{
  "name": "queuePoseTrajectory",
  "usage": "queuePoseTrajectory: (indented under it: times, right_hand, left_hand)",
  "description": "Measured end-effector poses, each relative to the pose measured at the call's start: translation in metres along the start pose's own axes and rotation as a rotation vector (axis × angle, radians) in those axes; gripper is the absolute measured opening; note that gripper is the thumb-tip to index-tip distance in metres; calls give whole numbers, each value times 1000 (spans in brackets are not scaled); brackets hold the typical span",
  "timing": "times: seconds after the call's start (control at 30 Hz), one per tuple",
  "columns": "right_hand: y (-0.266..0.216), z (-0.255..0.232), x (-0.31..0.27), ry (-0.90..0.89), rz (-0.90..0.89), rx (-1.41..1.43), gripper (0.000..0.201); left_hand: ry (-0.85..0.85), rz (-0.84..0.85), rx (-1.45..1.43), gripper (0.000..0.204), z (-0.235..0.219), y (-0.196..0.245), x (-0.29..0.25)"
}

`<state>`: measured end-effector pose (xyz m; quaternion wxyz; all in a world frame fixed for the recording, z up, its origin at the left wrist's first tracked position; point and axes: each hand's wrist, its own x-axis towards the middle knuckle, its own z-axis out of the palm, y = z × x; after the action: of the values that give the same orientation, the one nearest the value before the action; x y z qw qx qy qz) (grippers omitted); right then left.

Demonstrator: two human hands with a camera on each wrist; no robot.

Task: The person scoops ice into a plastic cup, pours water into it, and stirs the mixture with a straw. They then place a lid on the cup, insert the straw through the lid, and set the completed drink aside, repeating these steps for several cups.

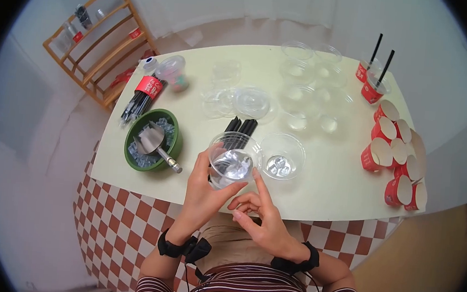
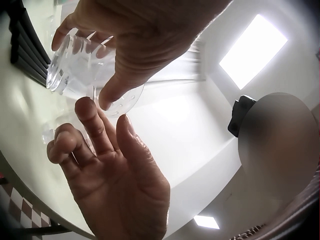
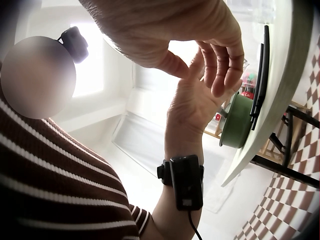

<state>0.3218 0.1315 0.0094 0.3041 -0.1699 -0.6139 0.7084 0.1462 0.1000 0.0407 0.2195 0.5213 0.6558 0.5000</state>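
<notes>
My left hand (image 1: 202, 190) grips a clear plastic cup (image 1: 236, 162) from its left side, thumb in front and fingers round the far side. Shiny pieces of ice show inside this cup, which tilts in the left wrist view. On the cup's right side is my right hand (image 1: 268, 225), its index finger extended to the wall near the rim. The other fingers of that hand bend loosely and hold nothing. A second clear cup (image 1: 298, 161) with ice in it stands just to the right. Black sticks (image 1: 241, 126) lie behind the held cup.
At left a green bowl (image 1: 176, 133) of ice holds a metal scoop (image 1: 151, 140). Behind it are wrapped straws (image 1: 138, 104) and a lidded drink cup (image 1: 176, 75). Clear lids (image 1: 252, 102) and several clear cups (image 1: 298, 96) stand farther back. Red paper cups (image 1: 375, 157) line the right edge.
</notes>
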Motion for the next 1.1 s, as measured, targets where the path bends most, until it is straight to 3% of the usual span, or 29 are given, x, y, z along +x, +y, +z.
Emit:
queuePoseTrajectory:
  times: [0.23,0.47,0.53,0.8,0.97,1.1]
  right_hand:
    - [-1,2,2,17,-9,-70,88]
    - [-31,-16,-2,24,-122,-354,77]
    - [-45,-25,0,27,-176,-420,75]
    - [-142,-76,79,61,-474,-933,26]
    - [-144,-101,158,-163,-314,-1174,28]
    - [-118,-115,211,-329,-149,-1364,43]
  left_hand:
    - [100,-69,-282,78,8,-12,17]
    - [369,-4,-263,78,13,-51,62]
    - [371,-20,-248,80,10,-54,68]
    - [446,-113,-116,82,6,-79,79]
    - [462,-162,-85,83,1,-84,81]
    - [493,-120,-113,84,6,-97,84]
